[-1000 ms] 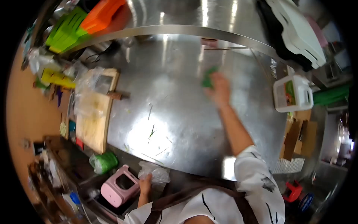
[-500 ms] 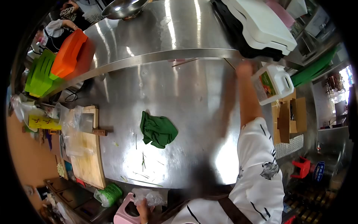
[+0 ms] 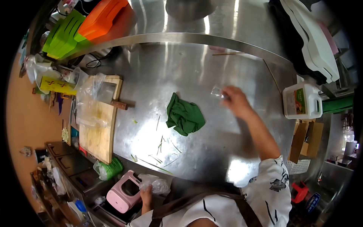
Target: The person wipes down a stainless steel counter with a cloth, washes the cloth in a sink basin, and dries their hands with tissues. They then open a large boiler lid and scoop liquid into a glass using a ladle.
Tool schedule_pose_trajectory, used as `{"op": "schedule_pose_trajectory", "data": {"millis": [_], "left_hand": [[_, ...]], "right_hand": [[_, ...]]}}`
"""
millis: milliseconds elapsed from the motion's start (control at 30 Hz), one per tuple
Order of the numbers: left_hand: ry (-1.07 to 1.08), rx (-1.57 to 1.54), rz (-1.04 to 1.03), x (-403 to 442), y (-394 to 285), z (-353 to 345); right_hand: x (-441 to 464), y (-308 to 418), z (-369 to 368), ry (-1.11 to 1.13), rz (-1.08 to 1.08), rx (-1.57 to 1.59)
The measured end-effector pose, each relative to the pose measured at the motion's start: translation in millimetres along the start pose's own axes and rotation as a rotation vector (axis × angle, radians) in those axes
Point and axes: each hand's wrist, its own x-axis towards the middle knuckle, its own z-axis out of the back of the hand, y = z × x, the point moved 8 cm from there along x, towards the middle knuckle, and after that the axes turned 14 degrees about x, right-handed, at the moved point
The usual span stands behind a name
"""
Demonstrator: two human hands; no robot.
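Note:
My right hand (image 3: pixel 237 101) is over the steel table, its fingers closed on a small clear plastic piece (image 3: pixel 216 90). To the left of it a crumpled green cloth (image 3: pixel 185 114) lies on the table. Down at the front edge, my left hand (image 3: pixel 146 195) has its fingers closed at the rim of a pink plastic bin (image 3: pixel 120 196), which is tilted and has a wide opening. A crumpled clear plastic bag (image 3: pixel 159 184) bulges right above those fingers; whether they also pinch the bag I cannot tell.
Left are a wooden cutting board (image 3: pixel 94 138) and a cleaver (image 3: pixel 120 104) under clear plastic. Green scraps (image 3: pixel 160 145) lie near the front. A raised steel shelf (image 3: pixel 181 37) crosses the back. A white jug (image 3: pixel 302 100) stands right, by a thin stick (image 3: pixel 273 76).
My right hand has come back from the shelf edge near the jug to the middle right of the table, with the small clear plastic piece in it. The view has shifted; my left hand stays by the bin.

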Motion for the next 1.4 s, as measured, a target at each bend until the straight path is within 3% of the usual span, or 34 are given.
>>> {"op": "schedule_pose_trajectory", "data": {"millis": [67,133,233,333,400,467,500,533,567,600,633,667,733,800,833,900,967,1000,1100,1200,1267,1333,1400], "left_hand": [[-0.001,-0.056,0.069,10,10,1],[0.095,-0.083,0.110,23,44,-7],[0.088,0.015,0.129,21,19,-14],[0.035,-0.089,0.179,40,53,-18],[0.116,-0.064,0.172,40,44,-22],[0.139,-0.151,0.169,41,30,-27],[0.122,-0.258,0.215,45,27,-29],[0.106,-0.135,0.134,44,6,-26],[0.085,-0.012,0.070,37,-2,-21],[0.102,-0.071,0.108,40,13,-23],[0.116,-0.130,0.147,42,29,-26],[0.104,-0.140,0.129,42,20,-27],[0.090,-0.130,0.119,45,22,-24],[0.087,-0.106,0.115,45,28,-24],[0.086,-0.124,0.138,46,34,-25],[0.072,-0.160,0.174,46,39,-28],[0.051,-0.256,0.187,42,33,-29],[0.043,-0.252,0.212,39,37,-25],[0.032,-0.059,0.266,51,63,-31],[-0.031,-0.079,0.280,47,47,-23],[-0.052,-0.179,0.393,38,57,-22],[-0.042,-0.469,0.493,33,61,-24],[-0.064,-0.565,0.549,28,66,-24]], "right_hand": [[-14,52,-22,-0.273,0.301,-0.259],[-19,100,-56,-0.210,0.492,-0.097],[-14,139,-128,-0.082,0.514,-0.187],[-1,135,-182,-0.012,0.568,-0.401],[2,120,-189,0.039,0.581,-0.514],[18,122,-152,0.004,0.598,0.053],[15,115,-117,-0.180,0.476,0.237],[11,104,-82,-0.210,0.228,0.508],[2,103,-38,-0.249,0.101,0.441],[-9,79,1,-0.418,0.152,0.530],[-18,66,41,-0.490,0.272,0.905],[-35,52,82,-0.581,0.146,0.878],[-51,-12,142,-0.833,0.153,0.848],[-46,-60,154,-0.925,-0.047,0.783],[-36,-91,144,-0.900,-0.042,0.784],[-9,-94,116,-0.904,0.180,-0.356],[35,-49,73,-0.648,0.283,-0.205],[50,-17,43,-0.602,0.232,-0.216],[109,46,-33,-0.332,0.397,-0.199],[188,74,-62,-0.386,0.506,-0.149],[251,78,-74,-0.448,0.509,-0.180],[294,105,-103,-0.158,0.362,0.005],[290,133,-147,-0.038,0.430,0.083]]}}
